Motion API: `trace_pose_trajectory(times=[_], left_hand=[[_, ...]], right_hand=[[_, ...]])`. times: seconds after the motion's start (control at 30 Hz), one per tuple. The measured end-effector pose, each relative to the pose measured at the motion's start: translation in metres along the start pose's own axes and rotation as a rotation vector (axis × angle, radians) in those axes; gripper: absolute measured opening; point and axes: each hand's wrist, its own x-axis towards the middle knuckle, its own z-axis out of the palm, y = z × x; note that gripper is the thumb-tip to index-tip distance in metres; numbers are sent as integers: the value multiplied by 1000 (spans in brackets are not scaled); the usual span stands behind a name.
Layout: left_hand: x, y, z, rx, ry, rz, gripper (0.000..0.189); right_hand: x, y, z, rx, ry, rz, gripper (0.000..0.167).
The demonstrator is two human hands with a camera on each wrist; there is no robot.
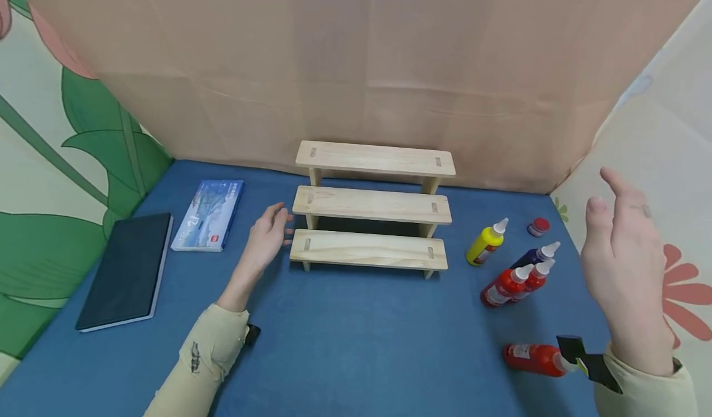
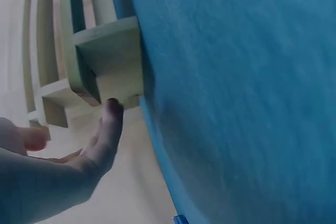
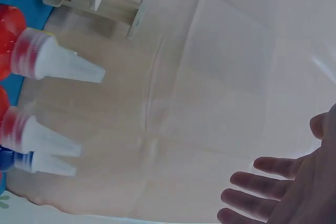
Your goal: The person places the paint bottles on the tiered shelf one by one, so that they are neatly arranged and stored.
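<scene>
Blue table surface [image 1: 356, 343]; pale wooden 3-tier stepped rack [image 1: 369, 248] at its rear centre; left hand [image 1: 267, 235] loosely extended, empty, at the rack's left end, contact uncertain; right hand [image 1: 625, 259] raised, empty, fingers apart; a low leftward sweep could topple 2 upright red plastic bottles [image 1: 499, 289].

- We seem to be in a small indoor nook, its exact kind unclear.
- Flower-patterned walls [image 1: 41, 157] and a brown backdrop [image 1: 361, 65] enclose our blue tabletop [image 1: 356, 336].
- Squeeze bottles [image 1: 485, 245] and a dark notebook [image 1: 127, 272] show us a craft or study corner.
</scene>
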Motion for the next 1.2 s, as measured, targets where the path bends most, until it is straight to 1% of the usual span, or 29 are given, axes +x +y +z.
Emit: trace_pose_trajectory(times=[0.17, 0.27, 0.4, 0.5, 0.57, 0.67, 0.7, 0.73, 0.8, 0.9, 0.97, 1.03, 1.1, 1.2], left_hand=[[-1, -4, 2, 9, 8, -7, 59], [0, -5, 4, 20, -4, 2, 56], [-1, -7, 6, 51, -38, 24, 50], [-4, -10, 7, 82, -33, 41, 42], [-6, -11, 7, 97, -31, 47, 38], [-8, -12, 7, 108, -38, 38, 35], [-8, -12, 7, 108, -45, 35, 35], [-8, -11, 7, 108, -52, 32, 34], [-9, -11, 7, 111, -60, 25, 34], [-7, -11, 8, 116, -68, 24, 33], [-6, -11, 8, 126, -72, 25, 33], [-5, -10, 8, 138, -72, 28, 33], [-5, -9, 7, 151, -71, 31, 33], [-7, -8, 5, 163, -67, 30, 32]], right_hand=[[14, -8, 1, 46, 12, -70, 65], [22, -15, 2, 66, 9, -108, 67], [25, -21, -2, 94, -13, -113, 65], [21, -21, -10, 138, -16, -96, 59], [16, -17, -17, 181, 1, -80, 55], [3, -5, -25, 233, 11, -36, 49], [-3, 1, -26, 232, 0, -15, 49], [-10, 10, -27, 237, -20, 2, 49], [-25, 30, -26, 260, -98, 28, 49], [-49, 65, -21, 269, -280, 59, 51], [-63, 86, -16, 283, -399, 63, 51], [-73, 103, -8, 265, -488, 62, 50], [-81, 114, 0, 262, -540, 57, 48], [-91, 125, 10, 285, -577, 23, 45]])
